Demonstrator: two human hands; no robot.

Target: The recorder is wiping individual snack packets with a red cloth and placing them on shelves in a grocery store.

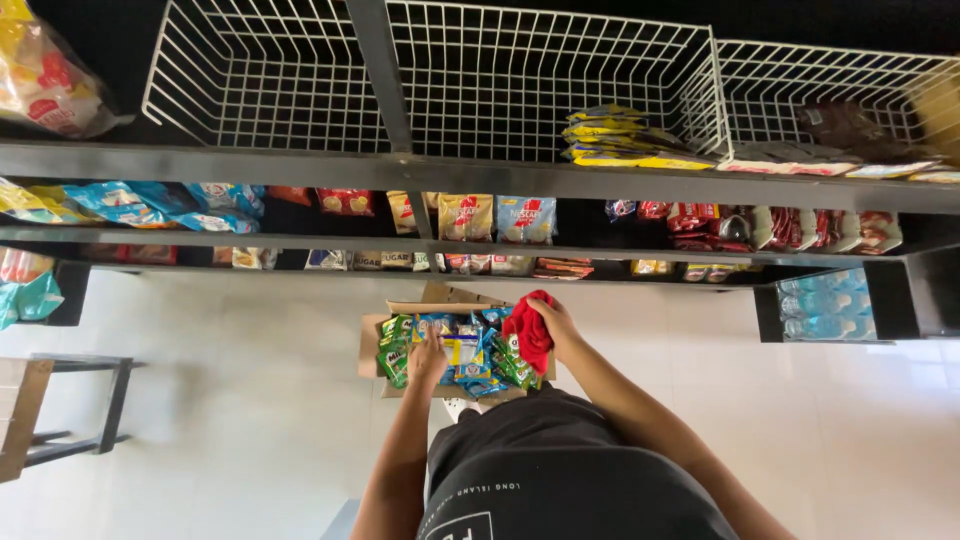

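Down low, over an open cardboard box (372, 338) on the pale tiled floor (230, 400), below the dark shelves (480, 178) of snack packets. Left hand (428, 360) pressed into the heap of green and blue sachets (465, 352) inside the box, grip curled down among them; whether closed on one packet or only resting on top, impossible to tell from here. Right hand (556, 322) at the box's far right corner, grip clamped on a bunched red cloth (530, 328). Best done, as a judgement: pinch a single sachet by its edge rather than scooping a handful, lift straight up clear of the flaps, and keep the cloth bunched tight so no loose end drags packets out. White wire baskets (450, 80) above, one with yellow packs (625, 135).
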